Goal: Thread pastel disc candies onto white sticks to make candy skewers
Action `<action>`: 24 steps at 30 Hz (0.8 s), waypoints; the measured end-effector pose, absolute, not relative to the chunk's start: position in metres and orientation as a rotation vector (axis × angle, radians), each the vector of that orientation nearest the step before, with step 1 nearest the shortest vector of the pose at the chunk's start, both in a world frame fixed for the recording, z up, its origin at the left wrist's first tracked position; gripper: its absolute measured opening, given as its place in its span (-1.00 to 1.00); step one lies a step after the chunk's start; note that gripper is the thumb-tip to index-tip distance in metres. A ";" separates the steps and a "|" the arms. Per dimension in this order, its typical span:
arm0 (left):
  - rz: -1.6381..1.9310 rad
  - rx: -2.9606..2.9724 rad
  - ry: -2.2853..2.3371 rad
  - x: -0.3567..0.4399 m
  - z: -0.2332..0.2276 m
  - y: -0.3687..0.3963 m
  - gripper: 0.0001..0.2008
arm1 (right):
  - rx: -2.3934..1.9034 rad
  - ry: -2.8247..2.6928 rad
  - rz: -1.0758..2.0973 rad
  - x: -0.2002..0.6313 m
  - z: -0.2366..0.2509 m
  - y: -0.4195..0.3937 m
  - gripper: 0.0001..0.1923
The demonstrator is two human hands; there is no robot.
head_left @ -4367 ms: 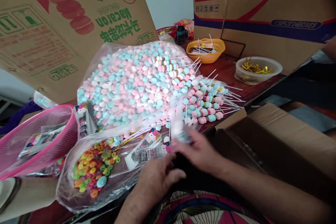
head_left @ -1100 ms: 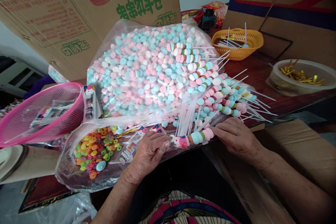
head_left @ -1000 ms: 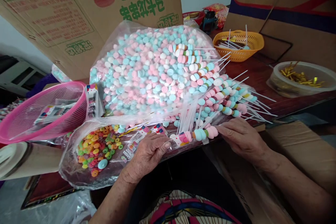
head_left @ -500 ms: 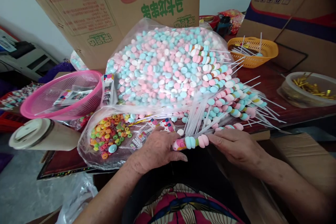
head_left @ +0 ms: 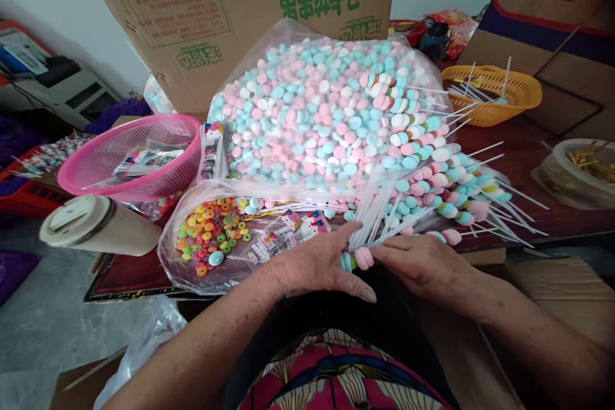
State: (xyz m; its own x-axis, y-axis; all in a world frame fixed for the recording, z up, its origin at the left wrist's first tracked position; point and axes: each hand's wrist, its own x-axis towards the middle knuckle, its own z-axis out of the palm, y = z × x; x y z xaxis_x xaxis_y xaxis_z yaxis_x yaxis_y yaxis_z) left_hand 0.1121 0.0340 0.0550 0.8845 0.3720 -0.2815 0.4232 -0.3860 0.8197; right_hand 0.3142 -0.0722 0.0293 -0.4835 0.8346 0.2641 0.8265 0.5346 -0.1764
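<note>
A candy skewer with pink and blue marshmallow pieces (head_left: 364,259) spans between my two hands, low in front of me. My left hand (head_left: 314,267) is around its left end and hides that part; the thumb and forefinger stand on either side of the candies. My right hand (head_left: 427,272) pinches the skewer at its right end, just past the pink pieces. Behind my hands lies a bundle of white sticks (head_left: 377,208). A large clear bag of pastel marshmallows (head_left: 298,115) stands beyond, with finished-looking candy skewers (head_left: 432,179) piled on its right side.
Fruit-coloured candy rings (head_left: 211,230) and printed wrappers (head_left: 276,237) lie on plastic at the left. Around them stand a pink basket (head_left: 129,189), a lidded cup (head_left: 120,229), a yellow basket (head_left: 521,86), a clear tub (head_left: 552,173) and a carton (head_left: 182,19).
My left hand has slid right along the skewer, covering the printed wrapper and some blue pieces seen before. The right hand stays at the other end. The view has shifted slightly.
</note>
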 end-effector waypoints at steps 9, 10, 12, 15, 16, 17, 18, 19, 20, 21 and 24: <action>-0.531 2.272 0.770 0.084 0.069 0.059 -0.65 | -1.428 -2.224 0.081 0.318 0.011 -0.073 -0.75; -0.525 2.250 0.755 0.085 0.066 0.057 -0.70 | -1.396 -2.258 -0.025 0.317 0.013 -0.071 -0.74; -0.516 2.255 0.733 0.087 0.062 0.054 -0.72 | -1.318 -2.341 -0.300 0.315 0.019 -0.069 -0.73; -0.500 2.410 0.745 0.089 0.063 0.051 -0.74 | -1.245 -2.376 -0.499 0.311 0.023 -0.069 -0.73; -0.480 2.480 0.761 0.090 0.064 0.051 -0.76 | -1.261 -2.348 -0.428 0.308 0.022 -0.071 -0.74; -0.457 2.553 0.789 0.090 0.065 0.050 -0.78 | -1.289 -2.303 -0.298 0.305 0.021 -0.072 -0.74; -0.433 2.629 0.824 0.090 0.065 0.050 -0.81 | -1.325 -2.248 -0.127 0.302 0.018 -0.074 -0.73; -0.405 2.712 0.860 0.091 0.064 0.050 -0.82 | -1.362 -2.188 0.062 0.298 0.016 -0.075 -0.74; -0.375 2.796 0.890 0.091 0.063 0.050 -0.83 | -1.398 -2.129 0.255 0.294 0.015 -0.077 -0.74; -0.347 2.877 0.903 0.091 0.062 0.049 -0.84 | -1.432 -2.073 0.435 0.291 0.014 -0.078 -0.75; -0.270 3.056 0.830 0.092 0.057 0.047 -0.85 | -1.481 -1.912 0.834 0.283 0.017 -0.079 -0.70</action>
